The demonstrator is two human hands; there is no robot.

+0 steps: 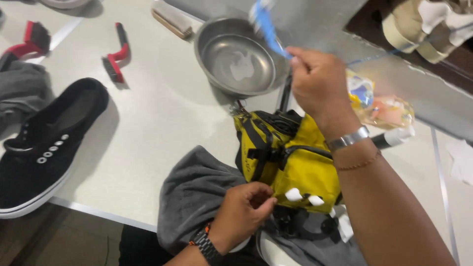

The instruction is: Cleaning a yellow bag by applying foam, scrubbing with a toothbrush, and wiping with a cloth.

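Observation:
My left hand (243, 213) pinches the lower front edge of a yellow bag with black straps (290, 160), which lies on a grey cloth (197, 192) at the table's near edge. My right hand (318, 81) is raised above the bag and grips a blue toothbrush (266, 27), whose head is blurred over the rim of a steel bowl (239, 56). A little water and foam sit in the bowl. White foam patches show on the bag's lower edge. Both wrists wear bands: a watch on the left, a metal bracelet on the right.
A black sneaker with a white sole (44, 145) lies at the left. Two red-handled brushes (116, 54) (29, 42), a wooden brush (171, 18) and grey fabric (19, 91) lie further back. A clear plastic packet (382, 106) lies right of the bag; tape rolls (414, 24) are top right.

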